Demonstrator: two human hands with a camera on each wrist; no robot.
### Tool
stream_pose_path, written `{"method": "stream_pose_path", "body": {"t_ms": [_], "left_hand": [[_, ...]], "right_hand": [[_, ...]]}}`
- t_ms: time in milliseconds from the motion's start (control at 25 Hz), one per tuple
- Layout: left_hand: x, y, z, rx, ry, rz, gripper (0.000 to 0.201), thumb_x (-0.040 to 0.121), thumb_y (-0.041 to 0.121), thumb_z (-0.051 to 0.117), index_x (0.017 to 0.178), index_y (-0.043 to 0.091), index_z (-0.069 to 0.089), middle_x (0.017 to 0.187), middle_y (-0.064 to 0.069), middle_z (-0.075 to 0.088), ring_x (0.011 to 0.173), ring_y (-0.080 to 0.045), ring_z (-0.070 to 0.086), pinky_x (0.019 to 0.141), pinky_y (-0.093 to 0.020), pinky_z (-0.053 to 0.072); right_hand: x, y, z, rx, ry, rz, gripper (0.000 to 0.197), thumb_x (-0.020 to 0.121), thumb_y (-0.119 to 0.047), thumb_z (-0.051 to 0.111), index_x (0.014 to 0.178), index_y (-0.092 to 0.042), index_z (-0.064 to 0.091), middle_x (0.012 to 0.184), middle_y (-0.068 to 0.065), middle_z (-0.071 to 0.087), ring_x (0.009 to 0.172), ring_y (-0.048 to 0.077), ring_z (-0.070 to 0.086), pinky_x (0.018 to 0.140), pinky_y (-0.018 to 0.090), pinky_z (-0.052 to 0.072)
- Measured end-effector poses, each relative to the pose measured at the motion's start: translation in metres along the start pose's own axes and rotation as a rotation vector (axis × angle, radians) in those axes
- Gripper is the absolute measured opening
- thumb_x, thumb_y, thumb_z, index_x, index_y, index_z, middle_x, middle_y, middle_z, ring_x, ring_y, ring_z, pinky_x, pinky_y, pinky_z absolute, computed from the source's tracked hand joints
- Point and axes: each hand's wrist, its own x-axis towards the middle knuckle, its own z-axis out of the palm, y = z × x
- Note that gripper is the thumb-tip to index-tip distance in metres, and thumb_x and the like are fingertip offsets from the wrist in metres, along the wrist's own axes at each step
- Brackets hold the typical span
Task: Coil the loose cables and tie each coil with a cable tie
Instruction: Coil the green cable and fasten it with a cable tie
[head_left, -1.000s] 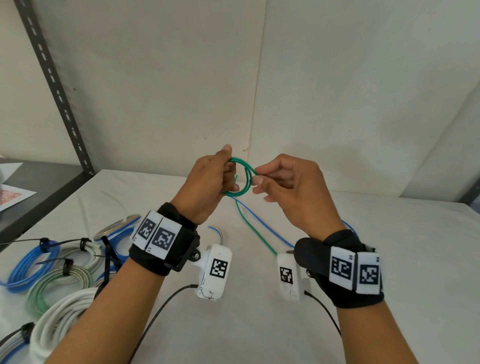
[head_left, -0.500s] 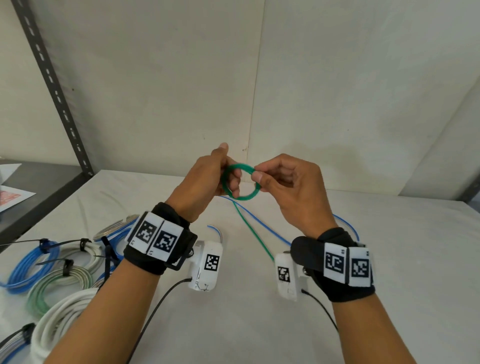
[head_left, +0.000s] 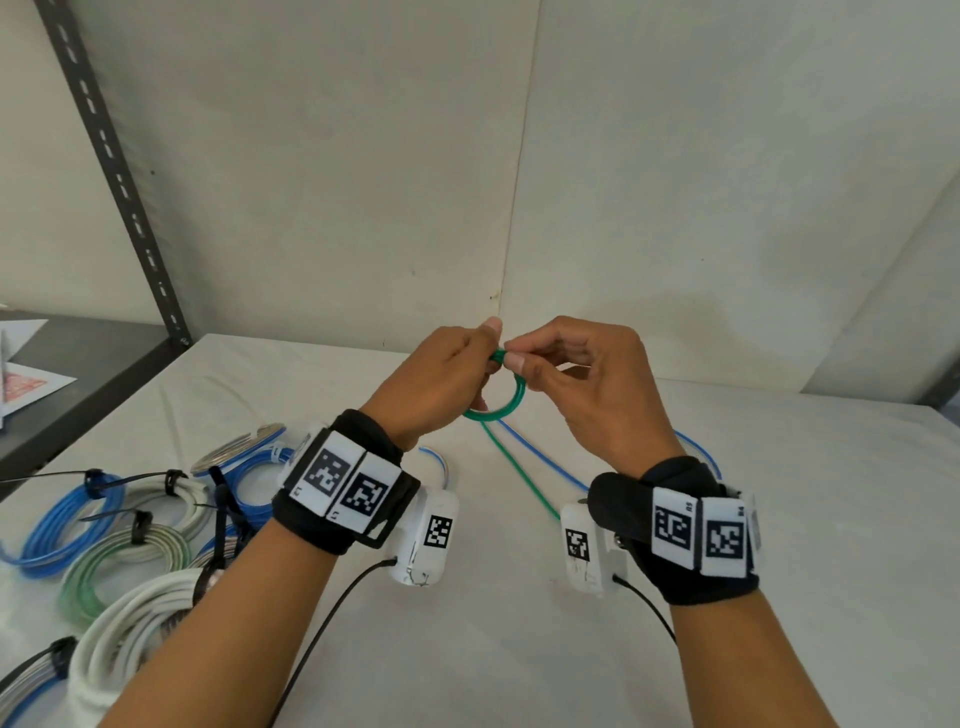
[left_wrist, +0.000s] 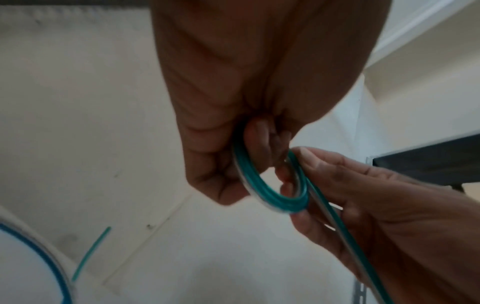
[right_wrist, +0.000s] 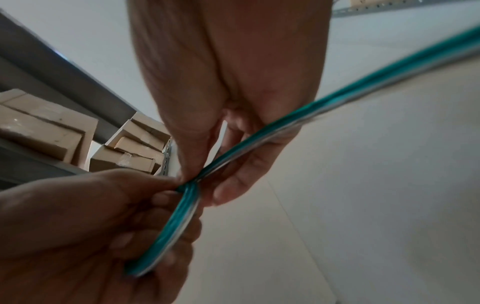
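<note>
white desk (head_left: 571, 649) is meeting white walls; left of green cable (head_left: 511, 402), six tied coils (head_left: 124, 561) are lying; both grips, left hand (head_left: 441, 379) and right hand (head_left: 587, 384), are pinching it.

white table (head_left: 779, 519) in a corner of plain pale walls (head_left: 311, 156), dark slotted shelf upright (head_left: 119, 171) at left, cardboard boxes (right_wrist: 52, 131) on shelving

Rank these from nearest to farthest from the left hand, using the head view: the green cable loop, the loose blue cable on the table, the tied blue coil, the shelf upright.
1. Green cable loop: gripped in the left hand itself.
2. Loose blue cable: on the table, just below the hands.
3. Tied blue coil: far left on the table.
4. Shelf upright: upper left, against the wall.
</note>
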Motion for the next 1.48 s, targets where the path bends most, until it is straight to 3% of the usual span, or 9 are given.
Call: {"method": "stream_pose_path", "body": {"t_ms": [200, 360, 480, 600, 760, 920, 1080, 1240, 1480], "left_hand": [[0.005, 0.008, -0.008, -0.482, 0.283, -0.006, 0.044, 0.11, 0.031, 0.031, 0.068, 0.02, 0.033, 0.057, 0.008, 0.024, 0.045, -0.008, 0.022, 0.057, -0.023, 0.037], [0.004, 0.014, -0.008, -0.774, 0.307, -0.026, 0.044, 0.111, 0.034, 0.028, 0.07, 0.019, 0.031, 0.055, 0.005, 0.021, 0.045, -0.01, 0.019, 0.057, -0.026, 0.027], [0.004, 0.013, -0.004, -0.807, 0.292, -0.03, 0.045, 0.11, 0.034, 0.028, 0.069, 0.018, 0.033, 0.052, 0.006, 0.023, 0.047, -0.011, 0.02, 0.057, -0.026, 0.026], [0.005, 0.012, -0.008, -0.768, 0.186, -0.077, 0.045, 0.109, 0.034, 0.03, 0.069, 0.015, 0.038, 0.051, 0.003, 0.031, 0.046, -0.014, 0.034, 0.064, -0.03, 0.037], [0.006, 0.006, -0.019, -0.365, -0.027, -0.157, 0.062, 0.106, 0.051, 0.029, 0.069, 0.007, 0.055, 0.052, -0.004, 0.045, 0.049, -0.023, 0.05, 0.07, -0.034, 0.05], [0.0, -0.003, -0.008, -0.009, -0.08, -0.072, 0.052, 0.108, 0.037, 0.036, 0.062, 0.017, 0.045, 0.056, 0.008, 0.039, 0.048, -0.01, 0.039, 0.068, -0.031, 0.045], [0.006, 0.002, -0.005, -0.35, 0.116, -0.014, 0.047, 0.109, 0.03, 0.036, 0.063, 0.021, 0.037, 0.052, 0.011, 0.03, 0.045, -0.008, 0.026, 0.061, -0.028, 0.038], [0.007, 0.01, -0.012, -0.686, 0.21, -0.023, 0.046, 0.11, 0.033, 0.032, 0.066, 0.02, 0.032, 0.052, 0.007, 0.021, 0.047, -0.012, 0.017, 0.057, -0.024, 0.042], [0.004, 0.013, -0.008, -0.777, 0.222, 0.007, 0.048, 0.109, 0.041, 0.032, 0.068, 0.017, 0.035, 0.055, 0.005, 0.025, 0.049, -0.011, 0.022, 0.058, -0.024, 0.039]], "right_hand": [[-0.001, -0.007, 0.012, 0.32, 0.144, 0.12, 0.004, 0.092, -0.01, 0.071, 0.096, -0.009, 0.071, 0.084, 0.007, 0.078, 0.077, 0.022, 0.076, 0.064, 0.029, 0.059], [-0.004, -0.01, 0.033, 0.387, 0.208, 0.101, 0.009, 0.087, -0.014, 0.078, 0.093, -0.013, 0.072, 0.089, 0.006, 0.078, 0.086, 0.021, 0.076, 0.069, 0.033, 0.062], [-0.004, -0.009, 0.038, 0.344, 0.273, 0.091, 0.012, 0.083, -0.015, 0.082, 0.091, -0.012, 0.072, 0.086, 0.002, 0.077, 0.081, 0.019, 0.074, 0.069, 0.035, 0.062], [-0.001, -0.005, 0.028, 0.36, 0.29, 0.09, 0.008, 0.085, -0.009, 0.079, 0.088, -0.013, 0.073, 0.082, 0.003, 0.076, 0.074, 0.018, 0.071, 0.066, 0.028, 0.058], [0.003, 0.003, 0.003, 0.149, 0.101, 0.042, 0.011, 0.087, -0.009, 0.077, 0.089, -0.019, 0.076, 0.081, -0.003, 0.075, 0.075, 0.011, 0.067, 0.067, 0.04, 0.061], [0.0, 0.004, 0.0, -0.043, -0.041, 0.009, 0.008, 0.09, -0.014, 0.075, 0.094, -0.02, 0.078, 0.082, -0.009, 0.074, 0.081, 0.01, 0.067, 0.074, 0.046, 0.06], [0.001, -0.001, 0.004, 0.234, 0.101, 0.068, 0.011, 0.095, -0.011, 0.068, 0.103, -0.013, 0.074, 0.088, 0.004, 0.076, 0.078, 0.018, 0.072, 0.063, 0.03, 0.059], [-0.002, -0.009, 0.021, 0.443, 0.193, 0.143, 0.002, 0.095, -0.009, 0.067, 0.096, -0.009, 0.068, 0.091, 0.013, 0.075, 0.083, 0.021, 0.075, 0.053, 0.029, 0.057], [-0.004, -0.014, 0.034, 0.489, 0.251, 0.148, 0.011, 0.087, -0.008, 0.077, 0.097, -0.008, 0.072, 0.094, 0.012, 0.075, 0.086, 0.019, 0.072, 0.056, 0.027, 0.057]]}}
